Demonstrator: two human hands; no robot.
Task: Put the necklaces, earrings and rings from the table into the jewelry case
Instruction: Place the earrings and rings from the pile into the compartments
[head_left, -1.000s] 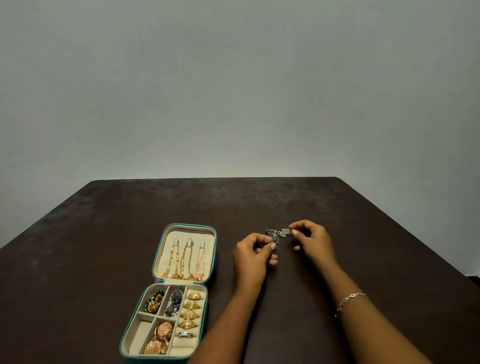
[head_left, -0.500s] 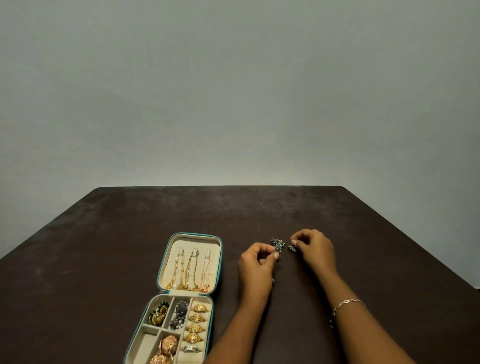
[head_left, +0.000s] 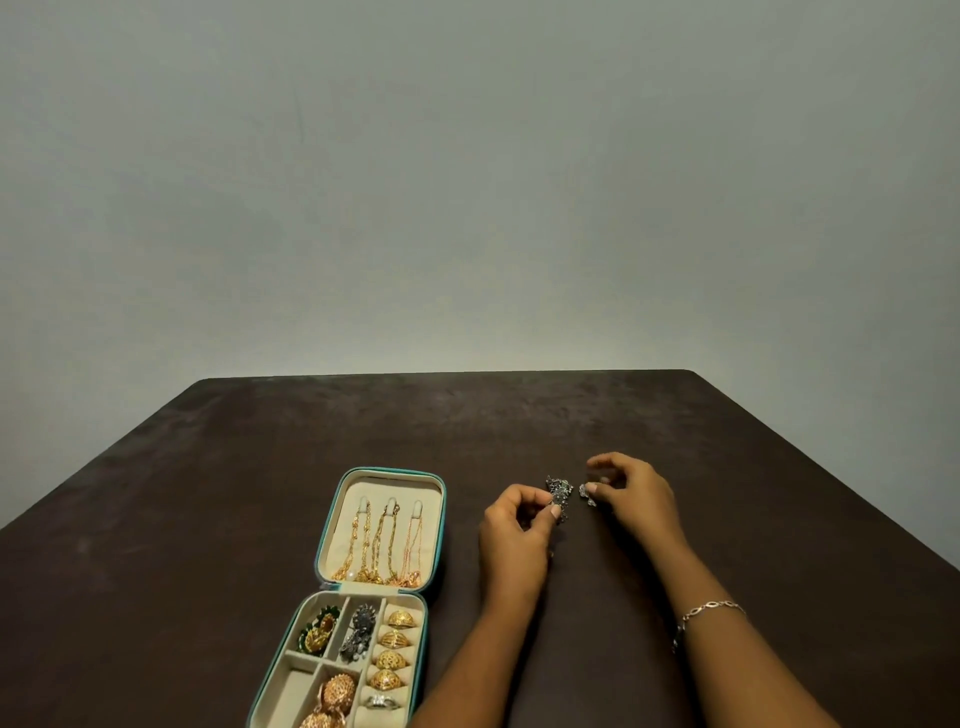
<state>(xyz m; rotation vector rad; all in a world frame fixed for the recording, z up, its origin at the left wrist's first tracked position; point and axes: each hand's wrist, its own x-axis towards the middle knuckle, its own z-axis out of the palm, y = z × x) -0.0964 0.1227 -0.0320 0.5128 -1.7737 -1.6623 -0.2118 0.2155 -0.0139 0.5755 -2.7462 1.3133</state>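
My left hand (head_left: 517, 530) pinches a dark silver earring (head_left: 560, 494) between thumb and forefinger, just above the table. Right of it, my right hand (head_left: 631, 496) pinches a smaller silver piece (head_left: 588, 492), a short gap away from the earring. An open teal jewelry case (head_left: 435, 525) lies at the lower left. Three gold necklaces (head_left: 382, 545) hang in its lid. Its tray holds several gold rings (head_left: 395, 649), a silver ring, a dark silver earring (head_left: 358, 631), a green and gold earring (head_left: 318, 630) and gold dome earrings (head_left: 332, 699).
The dark brown table (head_left: 519, 426) reaches to a grey wall behind. A thin chain bracelet (head_left: 709, 609) sits on my right wrist. The case's front edge is cut off by the frame's bottom.
The two silver pieces, held together a second ago, are now pulled apart, one in each hand. The view has tilted up, so the case and hands sit lower in frame.
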